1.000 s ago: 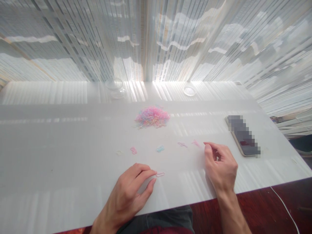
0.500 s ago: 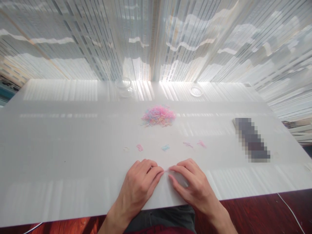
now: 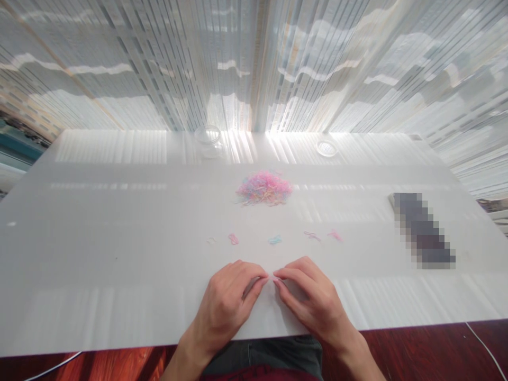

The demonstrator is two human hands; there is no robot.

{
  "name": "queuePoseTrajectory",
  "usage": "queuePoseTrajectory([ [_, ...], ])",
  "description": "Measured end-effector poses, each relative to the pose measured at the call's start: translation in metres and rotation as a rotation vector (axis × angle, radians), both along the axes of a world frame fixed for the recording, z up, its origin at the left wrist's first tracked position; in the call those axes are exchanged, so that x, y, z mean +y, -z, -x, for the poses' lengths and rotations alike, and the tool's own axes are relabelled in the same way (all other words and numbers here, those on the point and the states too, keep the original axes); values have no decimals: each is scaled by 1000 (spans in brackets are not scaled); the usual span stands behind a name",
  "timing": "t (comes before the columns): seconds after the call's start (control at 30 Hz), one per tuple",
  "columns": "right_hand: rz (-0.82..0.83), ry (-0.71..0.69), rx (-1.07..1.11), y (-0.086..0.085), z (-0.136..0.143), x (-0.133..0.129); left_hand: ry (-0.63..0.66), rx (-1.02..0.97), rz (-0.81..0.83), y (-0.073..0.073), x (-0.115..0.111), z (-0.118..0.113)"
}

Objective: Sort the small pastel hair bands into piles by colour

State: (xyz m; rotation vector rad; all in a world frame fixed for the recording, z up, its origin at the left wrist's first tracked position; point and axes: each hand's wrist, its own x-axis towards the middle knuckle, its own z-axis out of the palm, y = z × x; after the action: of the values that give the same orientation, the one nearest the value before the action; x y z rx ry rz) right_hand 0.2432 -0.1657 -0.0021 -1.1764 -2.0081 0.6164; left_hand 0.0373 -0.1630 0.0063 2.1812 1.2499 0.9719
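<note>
On the white counter (image 3: pixel 119 254), a heap of pastel rubber bands (image 3: pixel 264 188) lies far from both hands. The left hand (image 3: pixel 230 301) and right hand (image 3: pixel 309 299) meet fingertip to fingertip, fingers pinched; what they grip, I cannot tell.

A tiny pink rubber band (image 3: pixel 272 277) lies near the front edge of the white surface (image 3: pixel 99 254), about midway along it. It is pinched between the fingertips of both hands and almost wholly hidden, showing only a sliver of pink.
</note>
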Motion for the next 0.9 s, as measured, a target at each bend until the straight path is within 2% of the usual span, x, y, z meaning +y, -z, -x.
queuePoseTrajectory([
  [0.9,-51,23,38,-2,1,5,-41,-121,115,2,0,1],
])
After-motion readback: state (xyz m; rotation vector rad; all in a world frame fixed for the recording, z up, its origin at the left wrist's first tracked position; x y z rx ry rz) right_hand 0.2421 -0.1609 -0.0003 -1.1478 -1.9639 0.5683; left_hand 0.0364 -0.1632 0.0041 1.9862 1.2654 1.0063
